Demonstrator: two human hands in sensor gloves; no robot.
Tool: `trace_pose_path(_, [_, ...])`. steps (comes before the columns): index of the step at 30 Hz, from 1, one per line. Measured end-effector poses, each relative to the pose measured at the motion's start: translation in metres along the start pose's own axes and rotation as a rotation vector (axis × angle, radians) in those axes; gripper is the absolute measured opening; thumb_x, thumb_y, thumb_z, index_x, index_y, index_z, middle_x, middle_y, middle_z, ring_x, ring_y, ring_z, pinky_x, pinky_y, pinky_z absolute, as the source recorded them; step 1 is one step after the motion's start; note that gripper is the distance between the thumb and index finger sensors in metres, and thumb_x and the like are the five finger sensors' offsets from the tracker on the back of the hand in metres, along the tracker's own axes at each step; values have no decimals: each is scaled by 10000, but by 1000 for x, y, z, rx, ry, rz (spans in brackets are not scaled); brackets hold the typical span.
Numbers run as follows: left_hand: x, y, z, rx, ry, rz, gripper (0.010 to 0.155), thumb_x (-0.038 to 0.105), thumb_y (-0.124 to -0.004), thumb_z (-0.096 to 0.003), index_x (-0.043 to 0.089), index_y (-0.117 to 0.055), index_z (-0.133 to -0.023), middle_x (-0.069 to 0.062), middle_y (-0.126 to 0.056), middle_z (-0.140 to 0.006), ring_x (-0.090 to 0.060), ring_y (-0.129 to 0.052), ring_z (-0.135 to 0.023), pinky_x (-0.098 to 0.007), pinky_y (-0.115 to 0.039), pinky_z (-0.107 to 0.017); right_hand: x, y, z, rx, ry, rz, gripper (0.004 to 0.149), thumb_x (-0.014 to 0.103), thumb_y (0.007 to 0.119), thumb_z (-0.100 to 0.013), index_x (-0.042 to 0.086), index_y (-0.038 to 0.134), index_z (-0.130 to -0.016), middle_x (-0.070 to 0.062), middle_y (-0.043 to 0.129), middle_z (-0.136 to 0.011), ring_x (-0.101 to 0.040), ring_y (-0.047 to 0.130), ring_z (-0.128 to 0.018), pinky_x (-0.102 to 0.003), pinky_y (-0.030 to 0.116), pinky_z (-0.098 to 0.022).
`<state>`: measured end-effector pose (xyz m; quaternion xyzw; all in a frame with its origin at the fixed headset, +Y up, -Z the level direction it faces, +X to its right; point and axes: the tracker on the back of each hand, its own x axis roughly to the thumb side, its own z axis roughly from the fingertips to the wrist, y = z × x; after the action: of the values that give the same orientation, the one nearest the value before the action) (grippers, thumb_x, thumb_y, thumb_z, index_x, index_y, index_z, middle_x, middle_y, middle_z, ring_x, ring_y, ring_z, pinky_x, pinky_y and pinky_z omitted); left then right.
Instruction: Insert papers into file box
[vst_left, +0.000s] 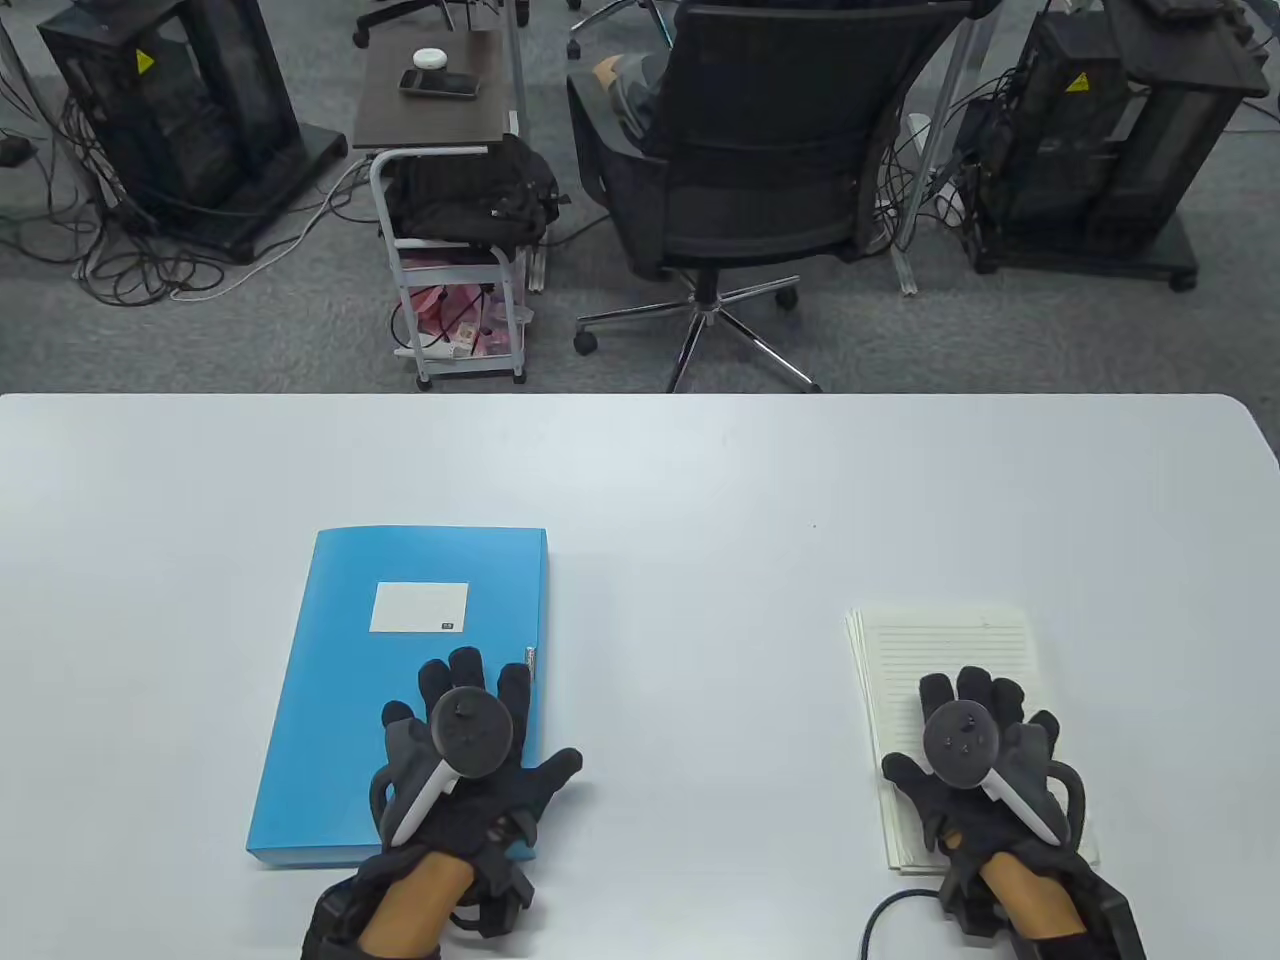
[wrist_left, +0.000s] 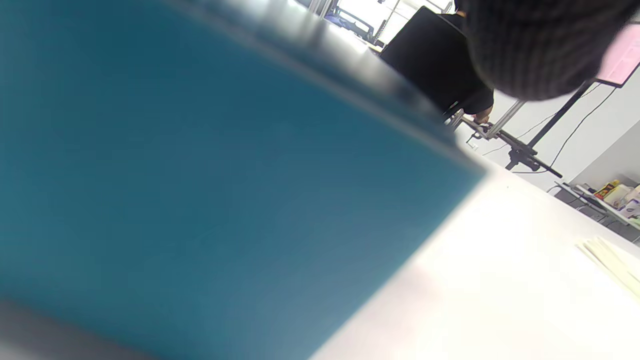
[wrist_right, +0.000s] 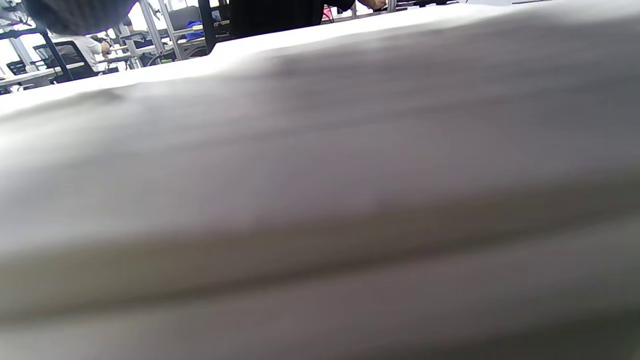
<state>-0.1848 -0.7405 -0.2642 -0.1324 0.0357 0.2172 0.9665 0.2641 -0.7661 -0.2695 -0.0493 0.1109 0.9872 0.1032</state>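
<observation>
A blue file box (vst_left: 400, 690) with a white label lies flat and closed on the white table (vst_left: 680, 480), left of centre. My left hand (vst_left: 470, 740) rests flat on its near right part, fingers spread, thumb over the right edge. The box fills the left wrist view (wrist_left: 200, 200), blurred. A stack of lined papers (vst_left: 950, 650) lies at the right. My right hand (vst_left: 975, 745) rests flat on the stack's near half, fingers spread. The right wrist view shows the paper surface (wrist_right: 320, 200) close up and blurred.
A black office chair (vst_left: 740, 170) and a small cart (vst_left: 455, 220) stand on the floor beyond the table's far edge. A black cable (vst_left: 880, 915) runs from my right wrist at the near edge. The stack's edge shows in the left wrist view (wrist_left: 610, 260).
</observation>
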Motion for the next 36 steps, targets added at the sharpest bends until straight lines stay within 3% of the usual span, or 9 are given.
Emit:
trace_pose_path(7, [-1,3,1,16,13,6,965,765,-671,-328,410,-177,-1078,-9,134,-1078,-335,129,-1023,-660,112,-620,-5,-5,4,-39,6,-35,846,585,600,-394,235,106,-986,-154,-22,-1061,-463,21,-971,-732,57,-620])
trace_pose_path(11, [-13,19,-4,44,85,51,966,761,-676,-330,407,-179,-1079,-11,129,-1079,-337,129,-1022,-660,112,-621,-9,-6,3,-46,16,-35,843,583,602,-394,234,115,-987,-153,-11,-1065,-463,25,-973,-732,59,-622])
trace_pose_path(16, [-48,60,-5,158,243,114,981,751,-699,-331,391,-176,-1078,-27,124,-1081,-345,138,-1012,-656,109,-625,-14,-11,0,-63,33,-48,840,580,604,-396,230,122,-989,-153,-4,-1067,-464,28,-973,-732,57,-622])
trace_pose_path(18, [-69,75,-4,240,355,71,997,733,-730,-327,376,-181,-1079,-20,155,-1068,-316,209,-974,-641,135,-624,-15,-11,-1,-69,39,-41,839,581,603,-395,232,125,-989,-152,1,-1070,-462,33,-976,-731,61,-624])
trace_pose_path(21, [-103,86,-5,249,496,-29,1039,759,-716,-308,343,-158,-1079,-35,155,-1064,-323,208,-969,-644,126,-624,-14,-5,-4,-51,45,-38,846,582,616,-390,231,135,-991,-149,10,-1074,-459,42,-981,-731,62,-631])
trace_pose_path(25, [-145,84,-5,170,633,116,1126,799,-692,-276,265,-86,-1061,-67,167,-1052,-351,203,-964,-655,107,-630,-11,1,-5,-10,37,-3,878,601,633,-374,229,133,-991,-155,6,-1072,-467,46,-980,-733,71,-633])
trace_pose_path(29, [-161,77,-7,100,654,199,1209,829,-682,-257,131,-106,-1059,-135,150,-1050,-406,172,-963,-681,68,-630,-10,0,-5,-5,32,-35,885,605,638,-370,231,131,-992,-150,1,-1073,-463,47,-984,-732,72,-638])
trace_pose_path(33, [-174,66,-7,51,652,338,1180,831,-689,-273,45,-302,-1064,-181,-14,-1106,-460,36,-1006,-704,-9,-648,-13,-1,-4,-18,37,-51,882,606,635,-371,228,137,-993,-152,7,-1074,-463,57,-985,-734,81,-639])
trace_pose_path(36, [-181,61,-6,61,624,435,1047,806,-725,-296,78,-497,-1012,-159,-199,-1151,-452,-141,-1063,-718,-78,-675,-15,-3,-4,-31,43,-66,875,605,629,-374,229,137,-993,-151,10,-1075,-460,66,-988,-735,88,-643])
